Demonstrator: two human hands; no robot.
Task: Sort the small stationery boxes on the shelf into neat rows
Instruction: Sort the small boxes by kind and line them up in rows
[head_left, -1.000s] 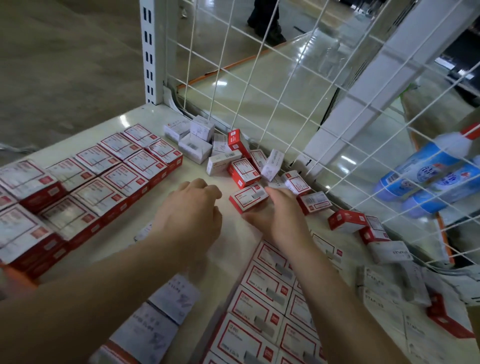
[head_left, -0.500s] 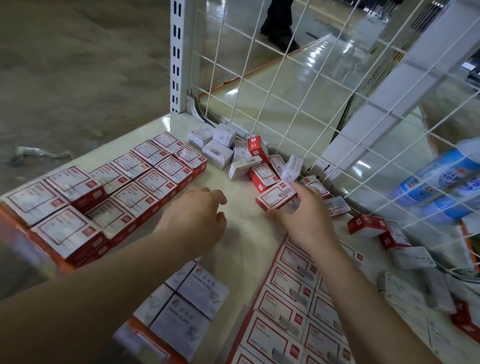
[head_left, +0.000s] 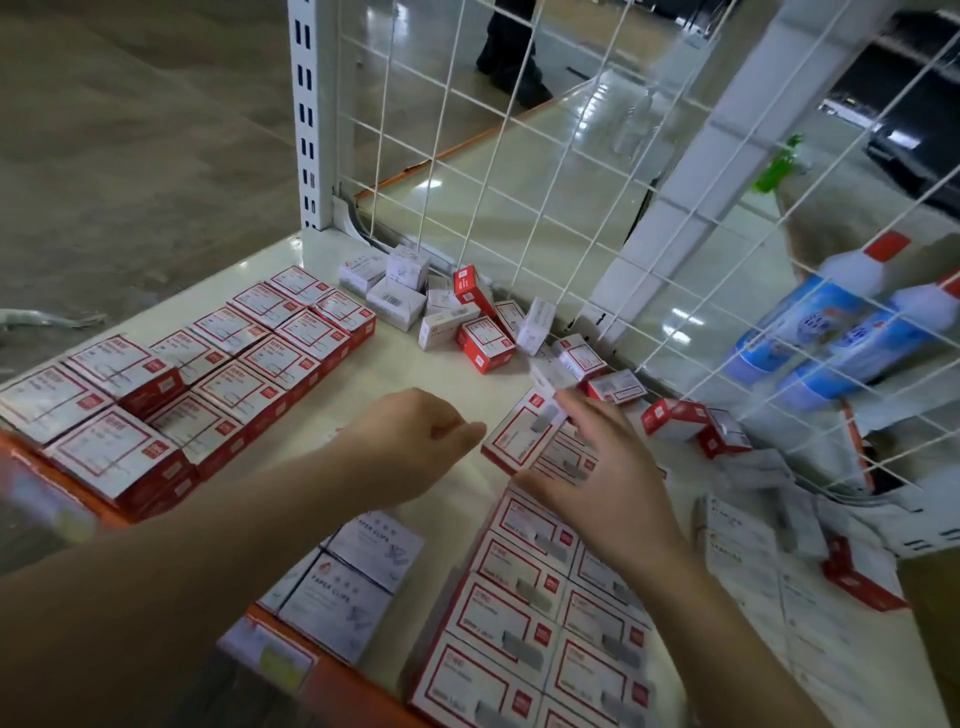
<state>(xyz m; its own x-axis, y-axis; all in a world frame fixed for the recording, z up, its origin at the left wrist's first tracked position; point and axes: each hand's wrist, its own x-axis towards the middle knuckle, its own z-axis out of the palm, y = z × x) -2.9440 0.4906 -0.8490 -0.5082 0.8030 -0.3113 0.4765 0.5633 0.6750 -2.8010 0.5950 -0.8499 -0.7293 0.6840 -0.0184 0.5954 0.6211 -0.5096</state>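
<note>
My right hand (head_left: 597, 467) holds a red-and-white stationery box (head_left: 519, 434) at the far end of a two-wide row of matching boxes (head_left: 524, 618); the box is tilted and slightly raised. My left hand (head_left: 415, 441) hovers just left of it, fingers curled, holding nothing. Neat rows of red boxes (head_left: 208, 374) fill the shelf's left side. A loose heap of red and white boxes (head_left: 467, 322) lies along the wire mesh at the back. White paper-clip boxes (head_left: 353, 582) sit near the front edge under my left forearm.
The cream shelf (head_left: 395, 374) is bounded by a white wire mesh (head_left: 519, 182) at the back and an orange front rail (head_left: 332, 670). Scattered white and red boxes (head_left: 769, 519) lie at the right. Blue-and-white bottles (head_left: 831, 332) stand behind the mesh.
My right hand has pulled the red-and-white box back from the heap toward the end of the near row. My left hand stayed beside it.
</note>
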